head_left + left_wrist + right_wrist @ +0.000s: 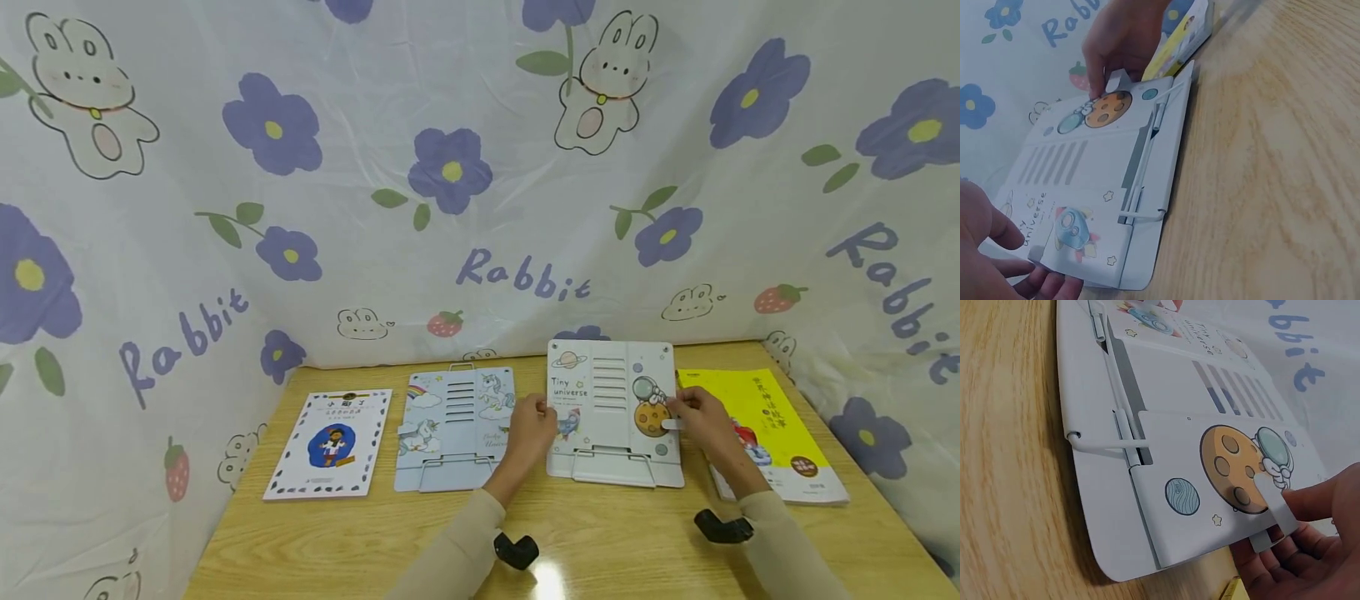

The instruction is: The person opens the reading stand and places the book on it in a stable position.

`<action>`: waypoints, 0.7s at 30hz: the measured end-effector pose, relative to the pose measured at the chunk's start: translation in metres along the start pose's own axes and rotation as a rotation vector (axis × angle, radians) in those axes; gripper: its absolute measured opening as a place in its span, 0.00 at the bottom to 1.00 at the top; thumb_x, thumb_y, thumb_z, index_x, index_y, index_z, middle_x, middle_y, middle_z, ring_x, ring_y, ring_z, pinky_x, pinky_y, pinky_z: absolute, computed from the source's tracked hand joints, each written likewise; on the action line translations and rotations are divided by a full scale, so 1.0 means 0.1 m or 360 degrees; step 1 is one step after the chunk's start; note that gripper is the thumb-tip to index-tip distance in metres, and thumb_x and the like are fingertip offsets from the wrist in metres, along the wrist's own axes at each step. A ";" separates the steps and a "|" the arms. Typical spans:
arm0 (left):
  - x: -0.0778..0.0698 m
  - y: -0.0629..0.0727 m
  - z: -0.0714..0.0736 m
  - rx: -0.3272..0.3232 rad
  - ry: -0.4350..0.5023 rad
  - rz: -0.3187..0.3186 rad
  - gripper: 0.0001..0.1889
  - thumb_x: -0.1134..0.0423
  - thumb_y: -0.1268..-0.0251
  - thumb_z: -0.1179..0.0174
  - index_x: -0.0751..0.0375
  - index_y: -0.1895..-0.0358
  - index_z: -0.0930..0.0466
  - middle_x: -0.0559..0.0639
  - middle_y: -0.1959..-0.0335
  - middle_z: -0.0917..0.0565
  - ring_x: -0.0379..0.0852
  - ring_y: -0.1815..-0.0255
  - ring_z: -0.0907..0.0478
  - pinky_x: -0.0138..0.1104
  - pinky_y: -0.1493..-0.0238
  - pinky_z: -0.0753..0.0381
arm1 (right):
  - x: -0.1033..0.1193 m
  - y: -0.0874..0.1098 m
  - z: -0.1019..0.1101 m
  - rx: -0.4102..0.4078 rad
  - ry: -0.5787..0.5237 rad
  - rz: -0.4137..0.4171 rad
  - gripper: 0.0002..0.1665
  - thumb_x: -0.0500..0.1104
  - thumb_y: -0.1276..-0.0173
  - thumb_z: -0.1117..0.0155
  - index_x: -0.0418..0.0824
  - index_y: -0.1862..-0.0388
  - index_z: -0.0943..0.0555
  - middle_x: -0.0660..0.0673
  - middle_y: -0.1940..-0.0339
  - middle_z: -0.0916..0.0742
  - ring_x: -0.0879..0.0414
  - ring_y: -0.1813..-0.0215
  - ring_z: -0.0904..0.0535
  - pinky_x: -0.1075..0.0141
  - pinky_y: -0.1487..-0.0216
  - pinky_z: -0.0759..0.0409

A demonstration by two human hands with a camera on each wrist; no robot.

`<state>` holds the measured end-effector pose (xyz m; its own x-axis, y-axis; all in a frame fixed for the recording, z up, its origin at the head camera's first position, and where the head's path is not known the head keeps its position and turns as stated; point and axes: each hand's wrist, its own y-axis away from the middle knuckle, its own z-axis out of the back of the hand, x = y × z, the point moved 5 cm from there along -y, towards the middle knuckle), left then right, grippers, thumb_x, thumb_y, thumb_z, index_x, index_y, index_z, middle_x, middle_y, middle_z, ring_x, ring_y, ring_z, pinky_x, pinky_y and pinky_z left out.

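Note:
A white book stand with a "Tiny universe" print stands raised on the table, its wire page holder along the front. My left hand holds its left edge; the left wrist view shows the thumb in front and fingers curled behind the edge. At the other side my right hand pinches the right edge beside a small white page clip, near the astronaut and orange planet. Left of my left hand is a pale blue unicorn book stand, also tilted up.
A white children's book lies at the far left of the wooden table. On the right lies a yellow book, partly behind my right forearm. A rabbit-and-flower cloth hangs behind and beside the table.

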<state>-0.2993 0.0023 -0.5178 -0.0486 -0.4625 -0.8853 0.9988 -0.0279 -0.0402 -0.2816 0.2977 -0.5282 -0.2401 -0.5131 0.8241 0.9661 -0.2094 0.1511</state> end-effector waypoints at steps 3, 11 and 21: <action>0.00 -0.06 0.02 -0.0005 -0.0003 -0.0010 0.18 0.67 0.24 0.45 0.75 0.39 0.19 0.62 0.53 0.17 0.50 0.54 0.18 0.44 0.51 0.15 | 0.02 0.01 0.01 -0.0004 -0.0032 0.0021 0.26 0.53 0.14 0.47 0.31 0.39 0.28 0.35 0.47 0.19 0.45 0.48 0.25 0.64 0.54 0.27; 0.11 -0.24 -0.01 -0.0049 0.0138 0.0072 0.12 0.65 0.23 0.39 0.66 0.43 0.19 0.56 0.52 0.15 0.47 0.55 0.18 0.39 0.52 0.15 | 0.10 0.08 0.01 -0.0032 -0.0097 0.0061 0.24 0.52 0.15 0.46 0.32 0.39 0.27 0.38 0.48 0.19 0.49 0.49 0.26 0.69 0.55 0.28; 0.03 -0.32 0.04 -0.0120 0.0237 -0.0047 0.10 0.70 0.27 0.36 0.64 0.45 0.18 0.53 0.56 0.16 0.44 0.55 0.17 0.34 0.52 0.16 | 0.12 0.13 0.01 -0.0002 -0.0163 0.0187 0.22 0.49 0.15 0.46 0.30 0.38 0.28 0.35 0.47 0.17 0.54 0.53 0.22 0.76 0.55 0.21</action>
<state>-0.3318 -0.0020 -0.5174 -0.0819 -0.3258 -0.9419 0.9949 0.0294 -0.0967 -0.2719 0.2900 -0.5158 -0.1142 -0.4468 0.8873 0.9869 -0.1538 0.0495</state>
